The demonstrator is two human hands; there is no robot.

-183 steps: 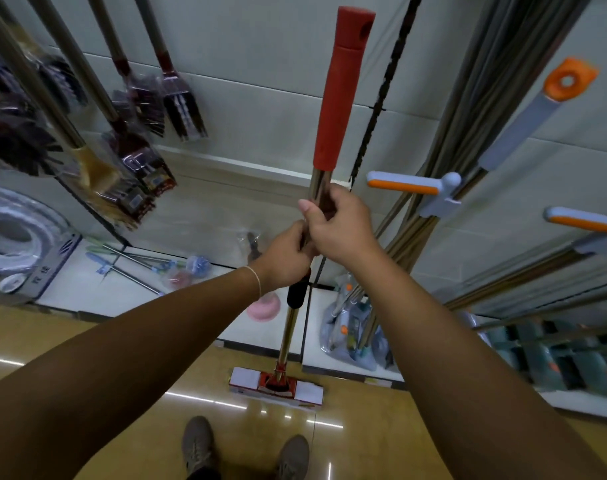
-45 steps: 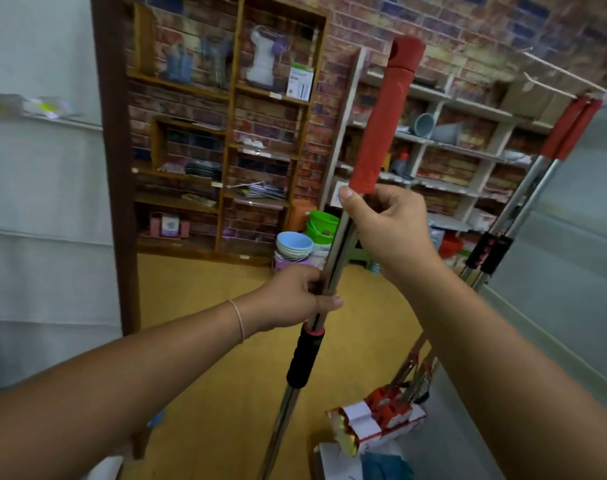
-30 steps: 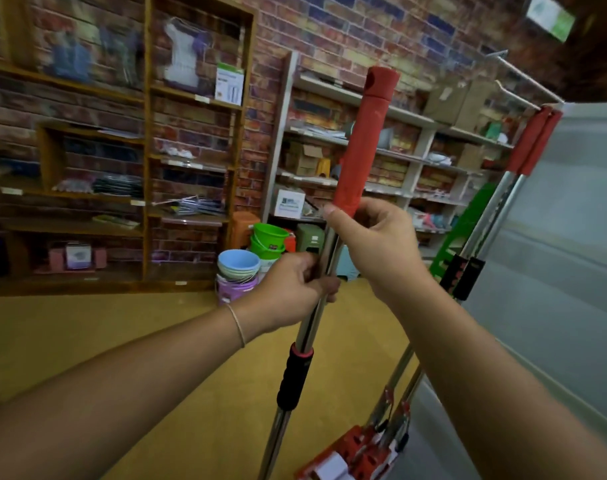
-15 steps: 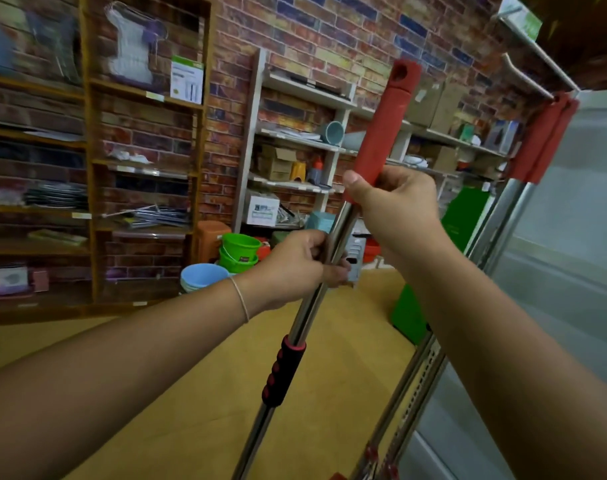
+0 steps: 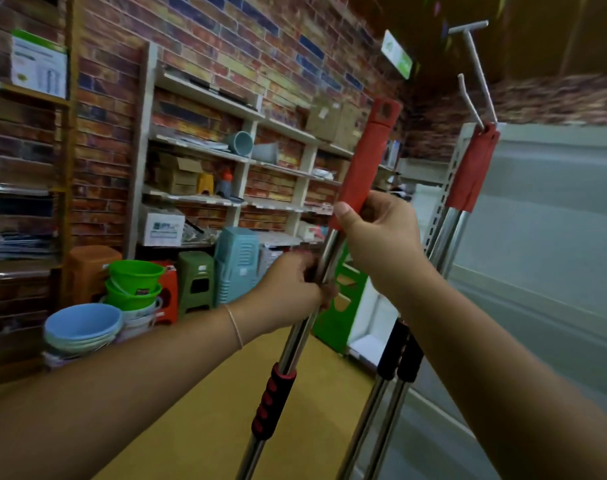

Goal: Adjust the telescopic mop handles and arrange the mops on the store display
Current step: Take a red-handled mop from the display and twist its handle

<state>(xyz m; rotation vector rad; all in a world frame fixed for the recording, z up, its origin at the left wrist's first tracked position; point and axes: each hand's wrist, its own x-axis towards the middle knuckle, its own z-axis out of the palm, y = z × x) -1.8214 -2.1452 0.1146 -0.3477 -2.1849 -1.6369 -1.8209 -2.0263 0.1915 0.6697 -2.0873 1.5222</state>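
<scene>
I hold a telescopic mop handle upright in front of me: red grip on top, steel tube, black-and-red twist collar lower down. My right hand grips the bottom of the red grip. My left hand grips the steel tube just below it. The mop head is out of view. Two more mops with red grips hang from white hooks on the display at the right, with black collars lower down.
A grey display panel stands at the right. Shelves against a brick wall carry boxes and pots. Stacked basins, green buckets and plastic stools stand on the yellow floor at the left.
My view has swung from the floor display round to the hanging mops on the right. The handle I hold has come closer to them. Both hands keep their grip.
</scene>
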